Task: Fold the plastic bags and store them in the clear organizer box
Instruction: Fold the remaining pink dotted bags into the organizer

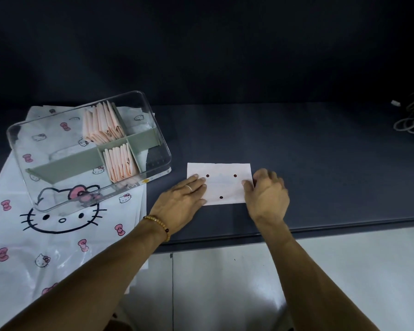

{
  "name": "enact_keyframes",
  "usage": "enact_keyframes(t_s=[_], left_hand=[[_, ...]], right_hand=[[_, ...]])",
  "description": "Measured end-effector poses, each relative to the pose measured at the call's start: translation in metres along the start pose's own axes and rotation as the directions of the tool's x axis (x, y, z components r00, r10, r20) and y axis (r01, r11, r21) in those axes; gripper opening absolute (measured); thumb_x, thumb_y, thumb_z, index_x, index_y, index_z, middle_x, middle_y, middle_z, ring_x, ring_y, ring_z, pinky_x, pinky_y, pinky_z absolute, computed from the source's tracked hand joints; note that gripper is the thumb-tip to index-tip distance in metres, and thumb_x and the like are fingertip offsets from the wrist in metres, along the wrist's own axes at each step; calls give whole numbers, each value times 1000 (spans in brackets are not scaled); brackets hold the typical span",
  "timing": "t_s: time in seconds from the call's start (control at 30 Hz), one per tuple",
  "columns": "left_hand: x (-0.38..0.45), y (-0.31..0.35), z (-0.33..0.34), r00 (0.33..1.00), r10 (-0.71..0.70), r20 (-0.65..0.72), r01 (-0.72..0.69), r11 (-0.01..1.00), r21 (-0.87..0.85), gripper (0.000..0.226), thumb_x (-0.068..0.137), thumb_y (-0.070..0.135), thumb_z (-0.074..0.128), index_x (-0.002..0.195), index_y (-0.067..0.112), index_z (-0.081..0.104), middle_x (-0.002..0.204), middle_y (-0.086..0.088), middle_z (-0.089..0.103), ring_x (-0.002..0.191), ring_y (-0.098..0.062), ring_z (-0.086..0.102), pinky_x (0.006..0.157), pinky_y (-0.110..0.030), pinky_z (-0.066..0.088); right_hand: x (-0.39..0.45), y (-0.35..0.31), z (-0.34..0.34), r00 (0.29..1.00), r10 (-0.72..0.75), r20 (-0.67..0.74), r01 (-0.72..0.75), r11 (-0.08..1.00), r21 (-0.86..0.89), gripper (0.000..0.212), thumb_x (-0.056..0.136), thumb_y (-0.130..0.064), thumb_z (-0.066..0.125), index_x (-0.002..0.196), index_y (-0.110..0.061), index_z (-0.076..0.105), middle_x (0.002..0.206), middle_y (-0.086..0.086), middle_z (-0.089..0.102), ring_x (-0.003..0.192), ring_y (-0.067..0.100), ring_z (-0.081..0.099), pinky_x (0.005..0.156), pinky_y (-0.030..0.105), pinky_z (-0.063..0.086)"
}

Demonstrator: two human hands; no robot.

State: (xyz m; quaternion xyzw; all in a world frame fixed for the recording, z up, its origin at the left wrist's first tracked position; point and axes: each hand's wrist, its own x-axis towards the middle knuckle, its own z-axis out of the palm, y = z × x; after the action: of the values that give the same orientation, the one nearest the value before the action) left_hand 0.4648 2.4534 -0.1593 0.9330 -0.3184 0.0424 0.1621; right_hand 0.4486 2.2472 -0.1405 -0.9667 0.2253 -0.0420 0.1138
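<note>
The bag [221, 185] lies flat on the dark table [320, 163], just right of the box [22, 130], already folded down to a pale rectangle with three dark dots showing. It looks thin and featherlight, soft plastic film with no stiffness of its own, probably slick against the tabletop, so I expect it to slide or spring open if I let go. My left hand [181, 203] presses its left end with fingers straight and flat. My right hand [267, 192] sits at the right edge, fingers curled over the border; it seems to be pinching that edge, though my knuckles hide the contact. The best hold, I judge, is right there at the short edges, pinning one end while lifting the other across.

Out to the box: clear walls, grey-green dividers [81, 158], two compartments already packed with upright pink folded bags [103, 125], the rest open.

It rests on a stack of flat white bags [65, 235] printed with the Hello Kitty face and pink bows. A yellow sticker on the box's near edge is too small to read. No legible writing anywhere. Far right, a coil of cable [411, 118].
</note>
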Motion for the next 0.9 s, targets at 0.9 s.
enact_keyframes(t_s=[0.9], left_hand=[[-1, 2, 5, 982, -60, 178, 52, 997, 54, 42, 99, 28, 40, 139, 19, 45, 151, -2, 35, 143, -19, 22, 115, -37, 16]], right_hand=[[-27, 19, 6, 759, -649, 58, 649, 760, 22, 31, 87, -25, 67, 115, -11, 66, 121, 7, 64, 113, 26, 60, 93, 41, 48]])
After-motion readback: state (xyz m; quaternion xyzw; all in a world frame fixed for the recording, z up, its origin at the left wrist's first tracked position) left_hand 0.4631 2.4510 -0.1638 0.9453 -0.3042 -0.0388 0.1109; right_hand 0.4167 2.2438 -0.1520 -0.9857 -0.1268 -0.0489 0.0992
